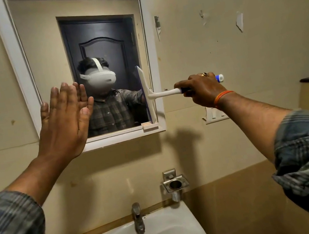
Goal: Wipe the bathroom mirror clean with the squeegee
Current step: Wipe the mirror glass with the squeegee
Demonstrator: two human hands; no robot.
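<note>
Squeegee blade upright against the right edge of the mirror, gripped by the right hand.

The white squeegee stands with its blade vertical against the glass at the right side of the mirror, just right of the frame's centre, its lower end near the bottom of the mirror's white frame. Its handle runs out rightward into the right hand, whose fingers are curled round the blue grip; an orange thread circles that wrist. The left hand is raised flat at the mirror's lower left corner, fingers straight and close together; whether the palm touches the glass cannot be told. Below, at the bottom centre, sit a white basin, a chrome tap and a wall-mounted metal holder.
</note>
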